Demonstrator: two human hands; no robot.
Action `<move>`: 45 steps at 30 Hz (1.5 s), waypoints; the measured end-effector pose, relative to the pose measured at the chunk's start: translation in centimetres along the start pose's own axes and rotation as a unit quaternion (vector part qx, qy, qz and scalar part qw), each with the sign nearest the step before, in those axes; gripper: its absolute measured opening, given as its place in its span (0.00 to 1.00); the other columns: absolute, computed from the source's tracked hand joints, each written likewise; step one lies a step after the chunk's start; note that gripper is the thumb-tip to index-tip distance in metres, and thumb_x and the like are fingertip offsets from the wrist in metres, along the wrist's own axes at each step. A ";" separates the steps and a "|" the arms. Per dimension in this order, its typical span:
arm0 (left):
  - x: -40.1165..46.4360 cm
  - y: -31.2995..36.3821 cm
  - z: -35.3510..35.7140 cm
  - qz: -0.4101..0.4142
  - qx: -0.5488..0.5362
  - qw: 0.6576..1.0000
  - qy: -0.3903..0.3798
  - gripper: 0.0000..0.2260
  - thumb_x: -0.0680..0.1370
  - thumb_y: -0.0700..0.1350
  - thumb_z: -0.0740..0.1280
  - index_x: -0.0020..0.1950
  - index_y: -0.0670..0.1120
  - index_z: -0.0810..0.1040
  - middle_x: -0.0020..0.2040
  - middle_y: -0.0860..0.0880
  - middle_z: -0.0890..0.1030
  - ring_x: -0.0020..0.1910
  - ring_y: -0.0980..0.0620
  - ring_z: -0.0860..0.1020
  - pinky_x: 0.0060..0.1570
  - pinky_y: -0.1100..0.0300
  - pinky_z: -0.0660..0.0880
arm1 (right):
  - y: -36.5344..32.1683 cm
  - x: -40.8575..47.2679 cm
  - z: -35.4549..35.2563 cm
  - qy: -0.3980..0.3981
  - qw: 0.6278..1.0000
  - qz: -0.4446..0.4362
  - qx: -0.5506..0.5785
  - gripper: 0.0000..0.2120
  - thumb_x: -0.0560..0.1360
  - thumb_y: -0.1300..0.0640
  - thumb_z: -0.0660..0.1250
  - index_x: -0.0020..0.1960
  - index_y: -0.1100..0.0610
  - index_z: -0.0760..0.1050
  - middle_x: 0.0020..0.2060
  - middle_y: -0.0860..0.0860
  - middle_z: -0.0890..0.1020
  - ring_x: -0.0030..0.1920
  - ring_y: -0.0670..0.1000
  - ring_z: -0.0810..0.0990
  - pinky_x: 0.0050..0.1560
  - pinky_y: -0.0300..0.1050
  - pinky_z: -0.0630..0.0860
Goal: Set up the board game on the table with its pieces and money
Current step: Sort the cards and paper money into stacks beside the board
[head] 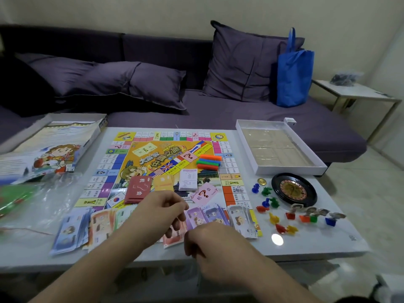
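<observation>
left hand (162, 212): over the board's near edge, fingers curled, grip on nothing clear.
right hand (209, 239): knuckles up, grip hidden.
money (105, 224): fanned along the game board (166, 158).

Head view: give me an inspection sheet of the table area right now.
Surface: white table, glare spot near its front edge.
Job's things: game board laid flat; money stacks along its near edge; card decks at centre; pawns and roulette wheel to its right.
Clutter: box lid, plastic wrap, empty box tray.
Grips: left hand and right hand over purple notes; hold unclear.
Cables: nothing seen.
Surroundings: purple sofa, blue bag, side table.
</observation>
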State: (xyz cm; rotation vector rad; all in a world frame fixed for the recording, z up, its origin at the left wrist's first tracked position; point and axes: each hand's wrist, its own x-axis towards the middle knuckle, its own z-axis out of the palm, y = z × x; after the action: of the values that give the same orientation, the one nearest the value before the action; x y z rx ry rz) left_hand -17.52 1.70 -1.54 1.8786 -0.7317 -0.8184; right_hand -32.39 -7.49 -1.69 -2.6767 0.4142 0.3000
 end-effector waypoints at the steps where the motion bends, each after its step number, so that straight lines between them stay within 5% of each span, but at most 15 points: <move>1: -0.1 -0.1 -0.4 0.007 0.019 1.000 -0.001 0.07 0.83 0.38 0.66 0.49 0.43 0.84 0.35 0.47 0.84 0.32 0.51 0.79 0.32 0.57 0.77 | -0.1 0.0 0.0 0.001 1.000 0.002 -0.001 0.12 0.80 0.63 0.65 0.59 0.50 0.79 0.56 0.51 0.82 0.56 0.52 0.79 0.61 0.53 0.81; 15: 1.2 -0.2 -1.8 0.035 0.058 0.998 -0.014 0.06 0.81 0.36 0.68 0.51 0.45 0.83 0.38 0.47 0.86 0.37 0.50 0.85 0.36 0.56 0.83 | -0.5 1.9 -0.2 0.022 0.999 0.034 0.007 0.12 0.80 0.62 0.64 0.58 0.48 0.79 0.56 0.49 0.83 0.55 0.51 0.80 0.61 0.52 0.81; 22: 1.2 -1.2 -6.2 -0.018 0.030 0.998 0.048 0.08 0.81 0.32 0.66 0.50 0.42 0.82 0.43 0.43 0.86 0.37 0.48 0.85 0.32 0.57 0.80 | -2.9 4.1 -0.4 0.050 0.999 0.021 0.002 0.12 0.81 0.62 0.63 0.58 0.48 0.77 0.56 0.47 0.81 0.54 0.49 0.78 0.59 0.50 0.80; 28: 0.1 -4.2 -13.3 -0.085 0.093 0.983 0.135 0.12 0.81 0.32 0.61 0.49 0.46 0.80 0.45 0.46 0.85 0.42 0.47 0.84 0.44 0.49 0.81 | -7.3 7.8 1.4 0.096 0.993 -0.074 0.010 0.17 0.79 0.59 0.64 0.66 0.49 0.68 0.63 0.46 0.72 0.62 0.49 0.71 0.62 0.50 0.76; 32: -1.5 -6.1 -17.7 -0.131 0.077 0.972 0.179 0.13 0.79 0.30 0.59 0.50 0.45 0.79 0.47 0.44 0.85 0.45 0.45 0.84 0.49 0.44 0.82 | -11.4 11.3 3.2 0.093 0.983 -0.154 -0.029 0.36 0.75 0.42 0.72 0.77 0.49 0.60 0.73 0.47 0.64 0.72 0.50 0.63 0.75 0.49 0.67; 35: -2.5 -7.4 -19.9 -0.148 0.054 0.967 0.197 0.11 0.79 0.32 0.62 0.50 0.45 0.79 0.47 0.41 0.85 0.46 0.41 0.85 0.51 0.42 0.82 | -13.7 14.7 5.2 0.066 0.979 -0.174 -0.080 0.55 0.71 0.33 0.75 0.84 0.50 0.46 0.83 0.50 0.52 0.82 0.55 0.49 0.83 0.56 0.49; 37: -3.0 -7.9 -20.8 -0.150 0.050 0.967 0.202 0.09 0.79 0.34 0.64 0.49 0.47 0.79 0.45 0.41 0.86 0.46 0.41 0.85 0.53 0.39 0.83 | -14.9 17.0 6.3 0.034 0.980 -0.167 -0.101 0.62 0.68 0.30 0.76 0.84 0.48 0.37 0.85 0.52 0.44 0.84 0.57 0.40 0.80 0.55 0.36; 41: -3.8 -8.1 -21.7 -0.136 0.057 0.969 0.196 0.09 0.77 0.36 0.65 0.45 0.49 0.80 0.44 0.43 0.87 0.46 0.41 0.86 0.52 0.40 0.83 | -16.8 19.6 7.9 0.020 0.976 -0.148 -0.157 0.61 0.70 0.28 0.72 0.84 0.50 0.36 0.84 0.58 0.42 0.84 0.61 0.38 0.82 0.60 0.36; 45: -4.0 -7.6 -22.0 -0.112 0.066 0.974 0.186 0.08 0.76 0.38 0.63 0.45 0.46 0.82 0.46 0.41 0.87 0.48 0.39 0.86 0.51 0.39 0.84 | -18.6 18.3 9.6 0.047 0.969 -0.136 -0.200 0.49 0.80 0.36 0.65 0.84 0.55 0.38 0.84 0.59 0.40 0.84 0.60 0.37 0.80 0.57 0.32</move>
State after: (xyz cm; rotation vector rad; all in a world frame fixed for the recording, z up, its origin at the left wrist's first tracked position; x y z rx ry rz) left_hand -1.46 18.96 0.15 2.1818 -0.3505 -0.5392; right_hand -10.52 8.39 -8.34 -3.1044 0.0038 0.1886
